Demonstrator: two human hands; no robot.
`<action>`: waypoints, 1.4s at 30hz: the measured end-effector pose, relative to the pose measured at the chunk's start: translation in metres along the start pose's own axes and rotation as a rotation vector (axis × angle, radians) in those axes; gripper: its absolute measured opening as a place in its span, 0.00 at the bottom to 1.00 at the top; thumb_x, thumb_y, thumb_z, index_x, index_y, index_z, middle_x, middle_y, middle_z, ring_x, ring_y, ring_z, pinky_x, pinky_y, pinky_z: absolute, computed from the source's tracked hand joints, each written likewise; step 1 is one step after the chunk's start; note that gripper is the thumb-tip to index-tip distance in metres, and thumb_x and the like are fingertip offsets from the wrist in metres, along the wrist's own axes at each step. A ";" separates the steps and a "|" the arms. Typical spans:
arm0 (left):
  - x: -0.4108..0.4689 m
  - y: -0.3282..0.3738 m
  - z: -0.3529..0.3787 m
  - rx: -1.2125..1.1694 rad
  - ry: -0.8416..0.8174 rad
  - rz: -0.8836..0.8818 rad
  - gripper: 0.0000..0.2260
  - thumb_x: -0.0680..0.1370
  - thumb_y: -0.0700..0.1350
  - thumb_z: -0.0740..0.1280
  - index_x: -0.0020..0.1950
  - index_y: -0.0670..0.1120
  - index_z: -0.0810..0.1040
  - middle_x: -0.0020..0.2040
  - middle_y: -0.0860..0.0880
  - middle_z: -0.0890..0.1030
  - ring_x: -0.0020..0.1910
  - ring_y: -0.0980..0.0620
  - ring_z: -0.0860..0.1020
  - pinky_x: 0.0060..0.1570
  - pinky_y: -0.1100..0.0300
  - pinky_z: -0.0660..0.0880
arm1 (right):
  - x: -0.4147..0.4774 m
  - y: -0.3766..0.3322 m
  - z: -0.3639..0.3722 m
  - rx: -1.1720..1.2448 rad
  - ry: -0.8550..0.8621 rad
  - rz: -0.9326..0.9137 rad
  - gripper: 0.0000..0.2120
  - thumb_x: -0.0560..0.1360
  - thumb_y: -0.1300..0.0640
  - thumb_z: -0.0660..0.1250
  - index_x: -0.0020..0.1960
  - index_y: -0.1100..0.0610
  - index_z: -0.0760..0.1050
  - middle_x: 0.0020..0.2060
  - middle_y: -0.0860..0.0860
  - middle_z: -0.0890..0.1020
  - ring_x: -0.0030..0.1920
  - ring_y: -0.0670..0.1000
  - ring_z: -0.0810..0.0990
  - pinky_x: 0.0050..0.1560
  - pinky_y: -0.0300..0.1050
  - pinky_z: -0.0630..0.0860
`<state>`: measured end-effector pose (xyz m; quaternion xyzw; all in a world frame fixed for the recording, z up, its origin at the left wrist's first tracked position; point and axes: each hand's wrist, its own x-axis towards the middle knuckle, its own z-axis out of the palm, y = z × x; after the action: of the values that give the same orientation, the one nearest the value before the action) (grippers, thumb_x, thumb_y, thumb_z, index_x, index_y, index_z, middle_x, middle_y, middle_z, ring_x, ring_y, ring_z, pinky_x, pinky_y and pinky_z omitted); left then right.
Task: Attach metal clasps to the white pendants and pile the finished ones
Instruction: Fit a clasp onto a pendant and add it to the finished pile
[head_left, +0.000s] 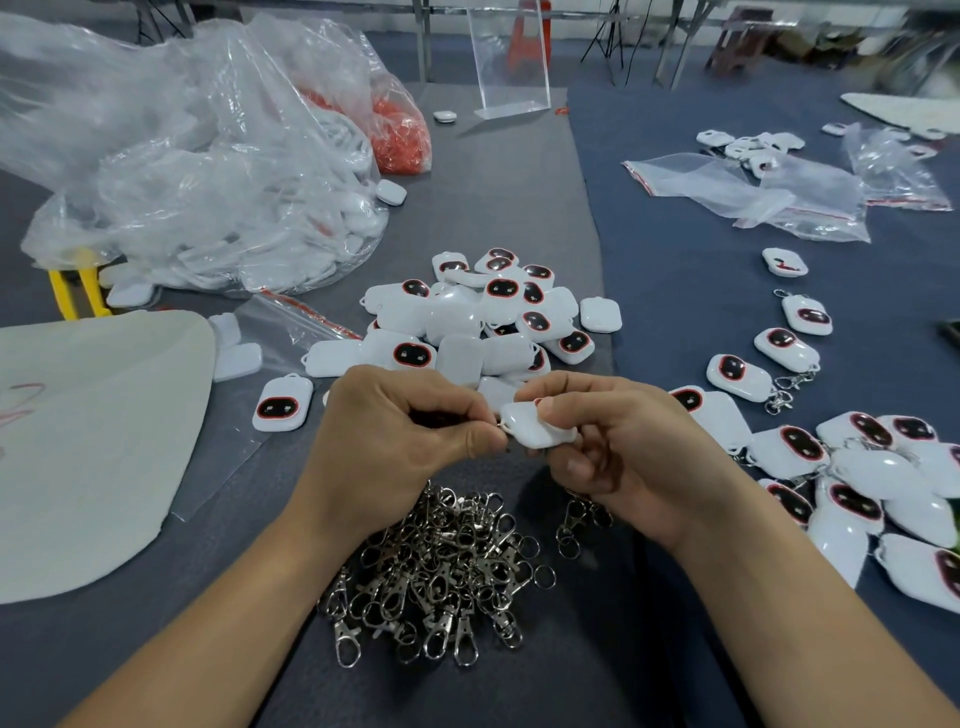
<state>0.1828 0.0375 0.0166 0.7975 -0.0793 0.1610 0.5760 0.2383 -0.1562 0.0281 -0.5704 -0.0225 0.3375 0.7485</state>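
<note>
My right hand (618, 447) grips a white pendant (535, 427) above the table, its back towards me. My left hand (400, 441) pinches something small and metallic at the pendant's left corner; the piece is mostly hidden by my fingers. A metal clasp (571, 519) hangs below my right hand. A heap of silver clasps (441, 571) lies under my wrists. A pile of white pendants with dark red-rimmed faces (483, 317) sits just beyond my hands. Pendants with clasps attached (862, 478) lie heaped and strung out at the right.
Big clear plastic bags (208, 171) of white parts and an orange bundle (400, 135) fill the back left. A pale cloth sheet (93, 441) lies at the left, small zip bags (753, 192) at the back right, a clear acrylic stand (511, 67) at the far middle.
</note>
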 end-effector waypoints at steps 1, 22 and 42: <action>-0.001 0.001 0.000 0.012 -0.026 0.009 0.06 0.64 0.46 0.82 0.37 0.52 0.87 0.36 0.52 0.85 0.35 0.54 0.81 0.37 0.61 0.76 | 0.000 0.000 0.000 -0.019 0.007 0.000 0.09 0.75 0.69 0.65 0.44 0.60 0.82 0.26 0.53 0.77 0.20 0.47 0.67 0.20 0.35 0.60; -0.003 0.002 0.003 0.064 0.010 -0.160 0.09 0.62 0.44 0.83 0.36 0.49 0.86 0.31 0.49 0.84 0.29 0.55 0.78 0.32 0.62 0.75 | -0.007 0.004 0.008 -0.392 0.123 -0.379 0.11 0.75 0.70 0.69 0.45 0.54 0.81 0.29 0.55 0.77 0.22 0.50 0.71 0.23 0.37 0.65; -0.012 0.007 0.004 0.312 0.030 -0.015 0.07 0.68 0.39 0.80 0.40 0.51 0.88 0.33 0.54 0.81 0.30 0.57 0.74 0.31 0.63 0.69 | -0.012 0.006 0.015 -0.668 0.155 -0.629 0.09 0.72 0.62 0.70 0.46 0.48 0.80 0.30 0.56 0.79 0.28 0.62 0.72 0.28 0.52 0.70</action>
<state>0.1703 0.0306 0.0172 0.8754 -0.0389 0.1788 0.4474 0.2199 -0.1491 0.0328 -0.7693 -0.2459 0.0246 0.5891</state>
